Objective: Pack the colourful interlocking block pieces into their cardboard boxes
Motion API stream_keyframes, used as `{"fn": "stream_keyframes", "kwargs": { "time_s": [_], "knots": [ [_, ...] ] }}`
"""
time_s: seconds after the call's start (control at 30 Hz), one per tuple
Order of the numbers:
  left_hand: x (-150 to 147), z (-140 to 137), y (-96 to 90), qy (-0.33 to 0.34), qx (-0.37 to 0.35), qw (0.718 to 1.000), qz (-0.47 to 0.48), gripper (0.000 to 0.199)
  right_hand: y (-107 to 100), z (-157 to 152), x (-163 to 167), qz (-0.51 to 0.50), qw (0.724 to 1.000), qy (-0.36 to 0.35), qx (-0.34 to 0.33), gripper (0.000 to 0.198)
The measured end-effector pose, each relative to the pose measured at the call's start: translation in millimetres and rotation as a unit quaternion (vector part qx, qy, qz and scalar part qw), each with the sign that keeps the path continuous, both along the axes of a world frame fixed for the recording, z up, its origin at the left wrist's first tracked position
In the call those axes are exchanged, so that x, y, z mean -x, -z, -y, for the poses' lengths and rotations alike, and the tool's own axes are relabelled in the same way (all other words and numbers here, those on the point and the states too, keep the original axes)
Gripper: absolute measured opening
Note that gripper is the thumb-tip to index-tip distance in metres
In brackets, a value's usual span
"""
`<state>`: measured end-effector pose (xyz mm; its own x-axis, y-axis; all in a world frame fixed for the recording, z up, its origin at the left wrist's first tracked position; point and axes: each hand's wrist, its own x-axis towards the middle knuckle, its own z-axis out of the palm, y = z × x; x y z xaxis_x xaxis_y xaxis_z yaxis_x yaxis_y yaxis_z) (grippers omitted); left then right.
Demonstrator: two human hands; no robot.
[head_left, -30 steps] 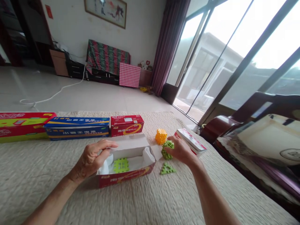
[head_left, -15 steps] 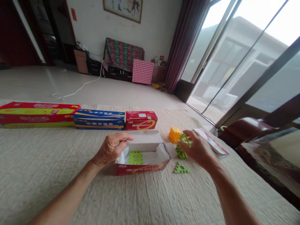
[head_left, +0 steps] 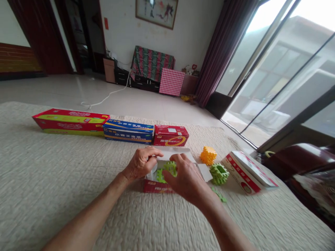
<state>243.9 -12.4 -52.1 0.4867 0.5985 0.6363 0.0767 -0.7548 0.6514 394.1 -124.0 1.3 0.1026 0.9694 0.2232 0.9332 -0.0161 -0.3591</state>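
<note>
An open red cardboard box (head_left: pixel 154 187) with a white lining lies before me. My left hand (head_left: pixel 141 163) is closed on its left end, near the raised back flap. Over the box, my right hand (head_left: pixel 186 178) pinches a green notched plastic building piece (head_left: pixel 171 167). Another green piece (head_left: pixel 159 176) sits inside on the lining, partly hidden by my right thumb. Right of the box are a hollow green stack of joined pieces (head_left: pixel 219 173) and a loose green triangular piece (head_left: pixel 220 194), partly covered by my right wrist. Behind them is a yellow-orange notched block (head_left: pixel 208 155).
Behind the open box stand a closed red box (head_left: pixel 171 135), a blue box (head_left: pixel 128 131) and a long red-and-green box (head_left: pixel 73 122) in a row. A white-and-red carton (head_left: pixel 243 174) lies at the right. Everything rests on a quilted beige cover (head_left: pixel 125 223).
My right hand has brought a green piece leftward from the green stack to over the open box. My left hand stays at the box's left end. The view has turned left.
</note>
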Motion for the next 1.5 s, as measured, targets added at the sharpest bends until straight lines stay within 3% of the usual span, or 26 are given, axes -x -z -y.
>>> {"fn": "stream_keyframes", "kwargs": {
  "time_s": [0.27,0.7,0.83,0.93,1.2,1.4,1.5],
  "knots": [
    [-0.8,-0.7,1.2,0.002,-0.009,1.000,0.009,0.031,5.2,0.2,11.3,0.041,0.999,0.017,0.004,0.025],
    [-0.8,-0.5,1.9,-0.001,-0.015,1.000,0.005,0.031,3.3,6.6,-18.6,0.154,0.985,0.072,-0.008,0.019],
    [-0.8,-0.3,2.1,0.000,-0.017,1.000,0.002,0.031,-4.2,10.3,-21.7,0.125,0.990,0.063,0.010,0.015],
    [-0.7,-0.6,2.3,0.003,-0.018,1.000,0.003,0.031,-12.8,12.8,-30.8,0.089,0.995,0.048,0.025,0.023],
    [0.3,-1.8,1.7,0.001,-0.026,1.000,-0.010,0.027,-28.0,26.2,-106.9,0.120,0.986,0.114,-0.014,0.026],
    [2.5,-1.6,1.5,-0.008,-0.004,0.999,-0.039,0.025,-9.1,48.1,-173.4,0.142,0.988,-0.014,0.066,0.067],
    [3.8,-1.6,1.1,-0.011,0.011,0.998,-0.054,0.025,5.0,49.3,-193.3,0.135,0.986,-0.037,0.087,0.078]
  ]
}}
